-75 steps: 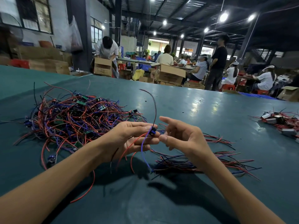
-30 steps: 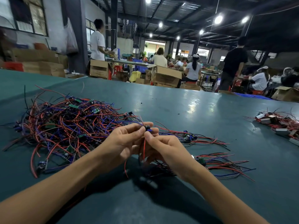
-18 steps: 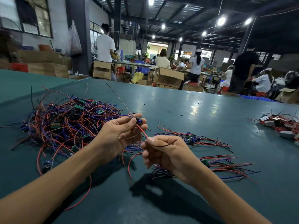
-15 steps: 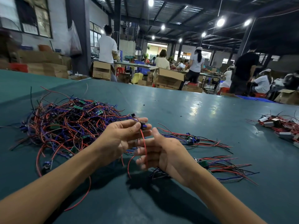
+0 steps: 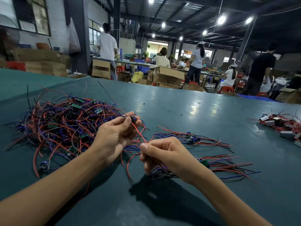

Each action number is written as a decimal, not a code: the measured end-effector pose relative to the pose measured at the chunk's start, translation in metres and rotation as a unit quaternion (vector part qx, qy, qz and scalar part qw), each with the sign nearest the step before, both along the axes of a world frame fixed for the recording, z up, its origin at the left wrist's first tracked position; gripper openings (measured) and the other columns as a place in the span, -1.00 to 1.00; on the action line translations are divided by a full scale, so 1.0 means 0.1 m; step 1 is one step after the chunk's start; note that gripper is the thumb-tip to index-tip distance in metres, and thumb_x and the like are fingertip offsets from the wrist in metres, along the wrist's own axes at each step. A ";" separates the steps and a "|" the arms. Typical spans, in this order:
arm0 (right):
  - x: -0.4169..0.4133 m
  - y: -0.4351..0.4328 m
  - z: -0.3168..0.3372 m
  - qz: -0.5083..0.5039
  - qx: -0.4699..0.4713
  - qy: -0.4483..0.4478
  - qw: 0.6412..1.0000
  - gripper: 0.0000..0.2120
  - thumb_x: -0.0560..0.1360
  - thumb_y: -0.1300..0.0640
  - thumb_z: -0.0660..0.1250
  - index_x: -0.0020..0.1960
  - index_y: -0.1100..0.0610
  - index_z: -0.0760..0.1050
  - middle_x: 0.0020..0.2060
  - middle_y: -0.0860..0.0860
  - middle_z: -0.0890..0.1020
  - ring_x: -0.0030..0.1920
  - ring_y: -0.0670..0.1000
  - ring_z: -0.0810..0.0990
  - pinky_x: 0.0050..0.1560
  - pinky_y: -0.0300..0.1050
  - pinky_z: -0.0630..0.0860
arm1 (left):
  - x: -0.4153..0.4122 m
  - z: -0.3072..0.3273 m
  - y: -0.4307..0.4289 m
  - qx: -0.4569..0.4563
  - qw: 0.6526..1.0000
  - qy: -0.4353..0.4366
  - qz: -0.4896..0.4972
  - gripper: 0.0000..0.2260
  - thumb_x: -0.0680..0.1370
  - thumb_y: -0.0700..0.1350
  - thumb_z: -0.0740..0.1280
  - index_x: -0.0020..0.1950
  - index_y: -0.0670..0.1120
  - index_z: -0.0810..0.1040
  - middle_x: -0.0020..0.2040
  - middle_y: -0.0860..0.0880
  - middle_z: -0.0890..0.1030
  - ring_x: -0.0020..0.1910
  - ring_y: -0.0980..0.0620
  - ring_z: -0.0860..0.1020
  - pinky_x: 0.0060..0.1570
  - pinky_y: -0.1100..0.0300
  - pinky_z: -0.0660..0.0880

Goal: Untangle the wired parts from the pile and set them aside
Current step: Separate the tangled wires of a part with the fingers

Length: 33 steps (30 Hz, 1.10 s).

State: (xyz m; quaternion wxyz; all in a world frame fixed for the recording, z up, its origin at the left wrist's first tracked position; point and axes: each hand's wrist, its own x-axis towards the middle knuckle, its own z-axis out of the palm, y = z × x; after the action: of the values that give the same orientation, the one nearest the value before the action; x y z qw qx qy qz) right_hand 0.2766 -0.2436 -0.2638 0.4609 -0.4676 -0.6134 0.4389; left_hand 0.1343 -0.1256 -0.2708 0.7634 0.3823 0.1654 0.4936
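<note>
A tangled pile (image 5: 65, 126) of red, blue and black wires with small green boards lies on the left of the green table (image 5: 187, 111). My left hand (image 5: 114, 137) pinches a small dark wired part (image 5: 133, 119) at its fingertips, just right of the pile. A red wire (image 5: 140, 134) runs taut from that part down to my right hand (image 5: 164, 157), which grips it between thumb and curled fingers. Straightened wired parts lie in two bundles to the right, one at the far side (image 5: 192, 138) and one nearer (image 5: 219, 167).
Another heap of wired parts with grey blocks (image 5: 281, 126) sits at the table's right edge. Beyond the table, several people work among cardboard boxes (image 5: 167, 77) and benches.
My right hand has closed around the red wire and drawn it down and to the right, away from my left hand. My left hand keeps its pinch on the part.
</note>
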 end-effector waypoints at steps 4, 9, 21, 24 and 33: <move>0.02 -0.03 -0.07 -0.083 0.203 -0.266 0.939 -0.59 0.63 -0.01 0.32 -0.31 0.18 0.57 -0.48 0.00 0.60 -0.47 -0.06 0.56 -0.38 -0.18 0.47 | -0.03 -0.01 0.07 -0.045 0.998 -0.026 0.035 -0.82 0.67 -0.30 0.19 0.20 -0.18 0.54 -0.12 -0.10 0.70 -0.19 0.06 0.71 -0.29 0.23 0.62; 0.07 -0.02 -0.06 -0.226 0.336 -0.194 0.894 -0.38 0.66 -0.22 0.13 -0.31 0.21 0.60 -0.44 0.01 0.59 -0.38 0.02 0.60 -0.28 0.01 0.52 | -0.07 0.09 -0.03 -0.046 0.994 -0.016 -0.098 -0.73 0.65 -0.18 0.21 0.34 -0.18 0.46 -0.07 -0.12 0.69 -0.29 0.10 0.63 -0.33 0.23 0.59; 0.12 0.04 0.03 -0.116 0.001 0.087 0.989 -0.63 0.43 -0.15 0.46 -0.23 0.19 0.68 -0.34 0.19 0.42 -0.44 0.05 0.38 -0.43 -0.13 0.45 | 0.05 0.04 -0.10 0.049 0.949 0.165 -0.263 -0.37 0.45 -0.20 0.46 0.48 0.01 0.34 -0.28 -0.19 0.63 -0.54 0.04 0.51 -0.47 0.15 0.54; 0.16 0.05 0.05 -0.096 -0.004 0.161 0.982 -0.72 0.43 0.04 0.48 -0.03 0.25 0.70 -0.40 0.08 0.40 -0.37 0.05 0.41 -0.45 -0.15 0.42 | -0.01 -0.06 -0.08 0.047 0.937 0.133 -0.319 -0.29 0.39 -0.12 0.61 0.46 0.09 0.37 -0.13 -0.24 0.64 -0.43 0.02 0.54 -0.37 0.06 0.57; 0.23 0.08 0.07 -0.130 0.013 0.219 0.967 -0.81 0.39 0.14 0.44 -0.06 0.22 0.72 -0.31 0.09 0.57 -0.37 0.03 0.51 -0.41 -0.13 0.44 | -0.01 0.01 -0.29 0.208 0.960 0.185 -0.024 -0.28 0.30 -0.11 0.61 0.43 0.08 0.45 -0.12 -0.07 0.67 -0.29 -0.05 0.63 -0.29 0.08 0.54</move>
State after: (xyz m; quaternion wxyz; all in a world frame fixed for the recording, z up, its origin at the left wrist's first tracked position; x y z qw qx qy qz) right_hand 0.2998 -0.2360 -0.2565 0.6428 -0.4299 -0.4372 0.4592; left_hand 0.1331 -0.1541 -0.2695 0.6348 0.6213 0.1879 0.4192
